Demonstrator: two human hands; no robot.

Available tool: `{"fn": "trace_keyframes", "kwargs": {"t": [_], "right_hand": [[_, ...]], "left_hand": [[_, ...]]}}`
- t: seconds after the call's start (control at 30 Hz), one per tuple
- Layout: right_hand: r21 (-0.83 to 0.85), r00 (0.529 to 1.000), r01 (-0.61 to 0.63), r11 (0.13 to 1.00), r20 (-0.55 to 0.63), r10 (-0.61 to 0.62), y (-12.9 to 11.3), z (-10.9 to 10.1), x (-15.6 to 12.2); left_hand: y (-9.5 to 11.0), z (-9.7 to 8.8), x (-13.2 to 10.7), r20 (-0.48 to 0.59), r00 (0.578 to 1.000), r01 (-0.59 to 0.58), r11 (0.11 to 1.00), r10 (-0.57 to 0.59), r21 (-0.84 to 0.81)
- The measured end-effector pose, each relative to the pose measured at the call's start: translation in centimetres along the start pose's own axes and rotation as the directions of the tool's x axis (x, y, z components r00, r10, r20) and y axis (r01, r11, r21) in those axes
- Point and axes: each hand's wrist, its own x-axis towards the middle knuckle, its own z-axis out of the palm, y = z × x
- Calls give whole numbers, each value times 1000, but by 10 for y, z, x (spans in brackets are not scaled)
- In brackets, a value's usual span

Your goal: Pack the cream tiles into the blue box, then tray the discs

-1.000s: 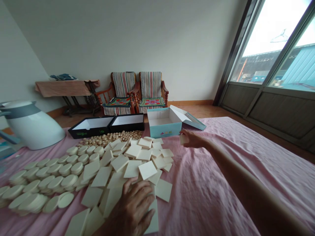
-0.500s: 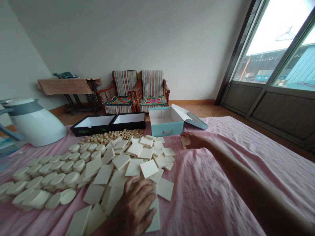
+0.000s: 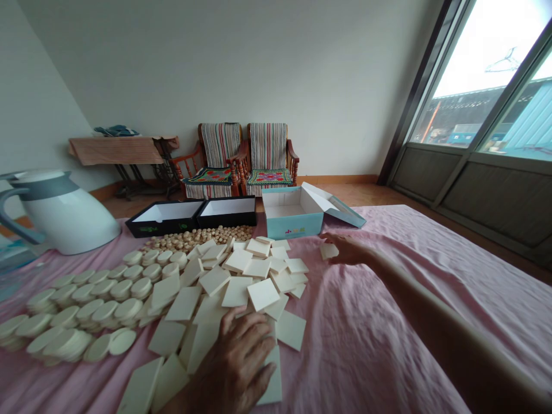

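Note:
My left hand [image 3: 241, 351] rests palm down on the pile of pale square tiles [image 3: 236, 292], fingers loosely bent and a little apart, with nothing seen gripped. Beyond it, my right hand [image 3: 348, 250] is stretched to the far right side. Its thumb and forefinger are around a single square tile [image 3: 329, 251], which is low over or on the pink cloth; I cannot make out which. Just behind that tile stands an open light-blue box [image 3: 293, 225], its lid [image 3: 345, 211] leaning against its right side.
Stacks of pale round discs [image 3: 103, 313] fill the left. Small wooden beads [image 3: 202, 237] lie before two black open boxes [image 3: 226, 217]. A white-and-grey jug [image 3: 71, 218] stands far left. The pink cloth [image 3: 371, 345] has folds. Two chairs [image 3: 267, 152] are at the wall.
My right hand has drawn slightly rightward, and more of its tile shows. The left hand stays on the pile. The whole view has shifted slightly.

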Motion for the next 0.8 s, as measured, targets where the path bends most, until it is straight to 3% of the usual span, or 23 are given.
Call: {"fn": "trace_keyframes", "kwargs": {"t": [0.33, 0.8], "right_hand": [[13, 999, 29, 999, -32, -29, 3, 0, -1], [-11, 1000, 7, 1000, 21, -6, 11, 10, 2]], "left_hand": [[-1, 1, 0, -3, 1000, -16, 1000, 16, 10], [-1, 0, -1, 1, 1000, -13, 1000, 13, -2]]}}
